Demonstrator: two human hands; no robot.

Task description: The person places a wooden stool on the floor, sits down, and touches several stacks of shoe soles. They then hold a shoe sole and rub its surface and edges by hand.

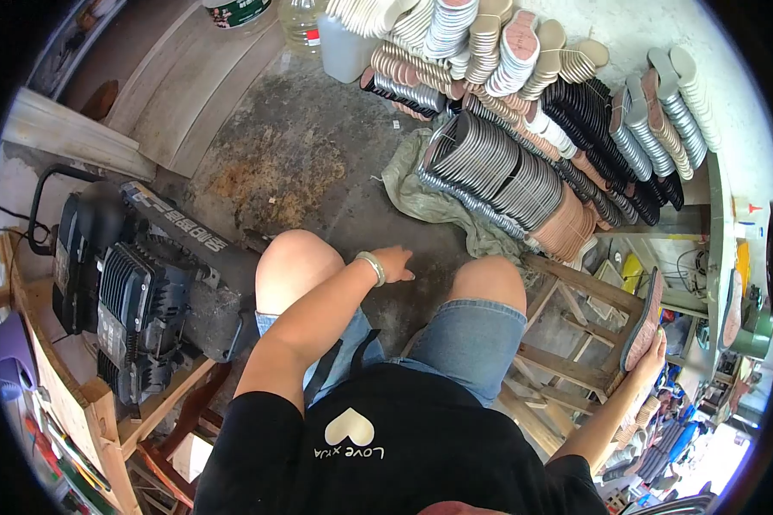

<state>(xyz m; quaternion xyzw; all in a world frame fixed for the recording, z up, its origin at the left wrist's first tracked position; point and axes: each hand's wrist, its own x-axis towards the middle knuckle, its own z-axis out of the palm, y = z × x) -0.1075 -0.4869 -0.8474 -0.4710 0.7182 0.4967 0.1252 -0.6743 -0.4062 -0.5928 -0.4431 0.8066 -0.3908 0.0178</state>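
My left hand (392, 264), with a pale bangle at the wrist, hangs over the floor between my knees. Its fingers point forward, partly spread, and nothing shows in them. Out to the right, my right hand (652, 360) grips the edge of a shoe sole (642, 333) with a pinkish upper face and a dark rim. That sole is tilted up beside a wooden frame (588, 375); I cannot tell whether the two touch. Part of the grip is hidden behind the sole.
Stacked soles (489, 163) in grey, black, white and tan lie ahead to the right, partly over a greenish cloth sack (404, 176). A dark machine (133, 292) stands close on my left. Plastic containers (348, 51) and curved boards (193, 94) are farther off.
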